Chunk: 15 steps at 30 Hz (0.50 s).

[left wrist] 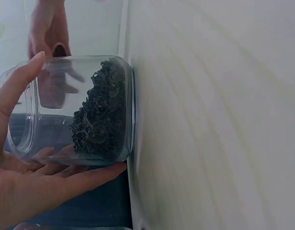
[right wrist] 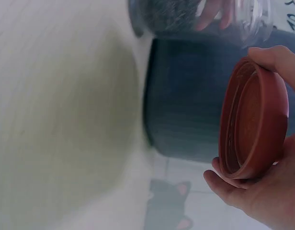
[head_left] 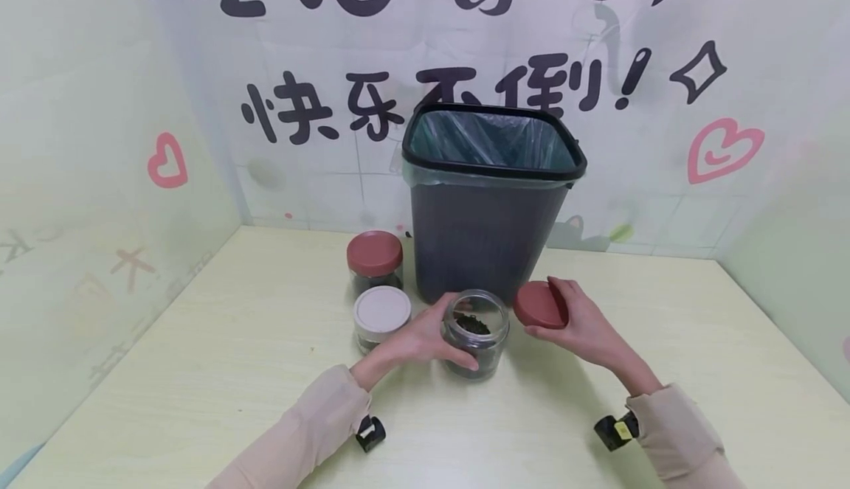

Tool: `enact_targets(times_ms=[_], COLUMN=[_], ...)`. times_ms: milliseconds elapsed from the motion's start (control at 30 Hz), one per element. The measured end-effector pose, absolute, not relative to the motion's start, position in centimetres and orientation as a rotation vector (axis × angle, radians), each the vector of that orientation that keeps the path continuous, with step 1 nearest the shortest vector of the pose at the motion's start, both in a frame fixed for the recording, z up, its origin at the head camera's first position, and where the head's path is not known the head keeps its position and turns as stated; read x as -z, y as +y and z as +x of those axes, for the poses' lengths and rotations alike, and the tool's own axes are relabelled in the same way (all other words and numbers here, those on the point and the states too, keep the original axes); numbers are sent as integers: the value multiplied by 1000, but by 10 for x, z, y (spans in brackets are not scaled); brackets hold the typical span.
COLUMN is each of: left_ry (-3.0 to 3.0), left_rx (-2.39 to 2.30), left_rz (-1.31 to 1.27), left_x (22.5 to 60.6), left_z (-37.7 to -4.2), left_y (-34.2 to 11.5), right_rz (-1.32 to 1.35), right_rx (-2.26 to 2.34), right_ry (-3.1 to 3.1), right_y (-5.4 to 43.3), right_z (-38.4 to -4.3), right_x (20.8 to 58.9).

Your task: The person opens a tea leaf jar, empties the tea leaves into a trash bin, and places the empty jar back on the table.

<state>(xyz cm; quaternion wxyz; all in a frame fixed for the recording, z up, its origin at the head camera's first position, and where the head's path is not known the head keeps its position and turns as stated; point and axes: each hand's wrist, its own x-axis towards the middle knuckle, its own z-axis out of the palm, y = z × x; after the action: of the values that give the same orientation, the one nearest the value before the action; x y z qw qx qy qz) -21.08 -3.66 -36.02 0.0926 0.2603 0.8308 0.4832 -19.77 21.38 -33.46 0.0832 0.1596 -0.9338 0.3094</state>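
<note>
An uncapped clear jar (head_left: 475, 356) stands on the table, with dark, curled dried leaves (left wrist: 102, 110) in its lower part. My left hand (head_left: 425, 334) grips it from the left side, thumb in front and fingers wrapped behind. To the right of the jar, my right hand (head_left: 587, 327) holds a reddish-brown lid (head_left: 541, 304) by its edge, raised above the table. In the right wrist view the grooved underside of the lid (right wrist: 248, 120) shows between thumb and fingers.
Behind the jar stands a dark trash bin (head_left: 481, 231) lined with a green plastic bag. Left of it sit a jar with a red-brown lid (head_left: 375, 253) and a jar with a whitish lid (head_left: 382, 309), close to my left wrist. A printed wall covering (head_left: 312, 172) backs the table.
</note>
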Motion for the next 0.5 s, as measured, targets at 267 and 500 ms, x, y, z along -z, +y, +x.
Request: enact_targets(times_ms=[267,500], left_ry=[2464,2425], left_rx=[-1426,-1475], left_rz=[751,734], left_x=[360,361], left_z=[-211,-209], left_y=[-36,-35], right_rz=[493,527], right_rx=[-774,-663], right_ry=[-2912,-2983], right_y=[227,230], right_z=[-210,-216], right_x=[356,370])
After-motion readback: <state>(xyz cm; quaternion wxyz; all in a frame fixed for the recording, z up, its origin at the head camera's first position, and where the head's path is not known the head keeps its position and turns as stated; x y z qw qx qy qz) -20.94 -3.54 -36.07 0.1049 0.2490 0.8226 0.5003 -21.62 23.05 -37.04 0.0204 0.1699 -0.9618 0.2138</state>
